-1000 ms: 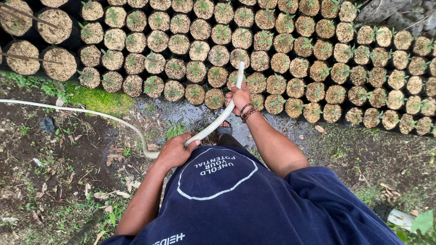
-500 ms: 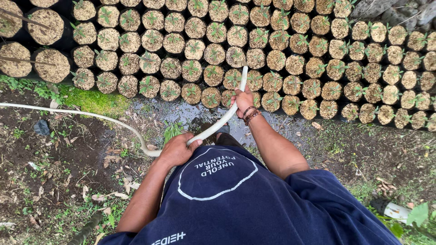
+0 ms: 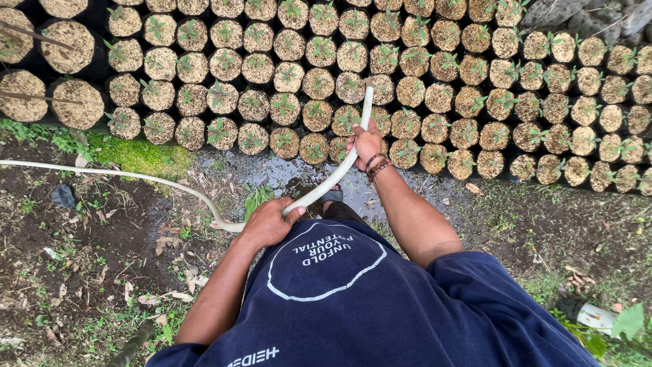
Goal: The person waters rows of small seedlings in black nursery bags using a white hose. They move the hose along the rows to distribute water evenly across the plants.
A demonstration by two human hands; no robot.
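Hose [image 3: 343,166] tip now farther over the seedling pots [image 3: 285,109]; both hands' fingers [image 3: 288,204] grip it.

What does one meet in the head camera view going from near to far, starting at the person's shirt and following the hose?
Dark blue shirt → left hand gripping the white hose → wet ground → right hand holding the hose farther along → hose tip over the rows of seedling bags.

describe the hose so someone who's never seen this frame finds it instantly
Start at the block of round seedling pots across the top. A pale hose runs in from the left edge over bare soil, passes through the left hand and the right hand, and ends over the pots. It is the only long, whitish line here.
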